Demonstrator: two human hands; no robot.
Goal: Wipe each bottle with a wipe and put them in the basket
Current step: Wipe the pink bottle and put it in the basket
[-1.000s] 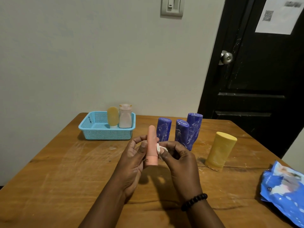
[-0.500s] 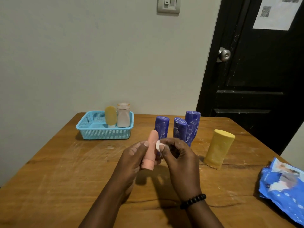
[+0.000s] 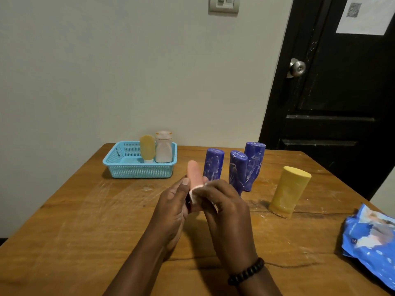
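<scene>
My left hand (image 3: 174, 207) grips a slim pink bottle (image 3: 194, 173) upright above the table, its lower half hidden by my fingers. My right hand (image 3: 226, 208) presses a small white wipe (image 3: 195, 192) against the bottle's side. Three blue bottles (image 3: 236, 167) stand upside down just behind my hands. A large yellow bottle (image 3: 288, 191) stands to their right. The light blue basket (image 3: 136, 170) sits at the back left and holds a small yellow bottle (image 3: 147, 151) and a white bottle (image 3: 163, 149).
A blue wipes packet (image 3: 372, 240) lies at the table's right edge. The wooden table (image 3: 85, 221) meets a pale wall behind. A black door with a metal knob (image 3: 297, 67) is at the right rear.
The wipe has slid down the pink bottle's side and my right hand now covers more of it. The bottle sits a little more upright than before.
</scene>
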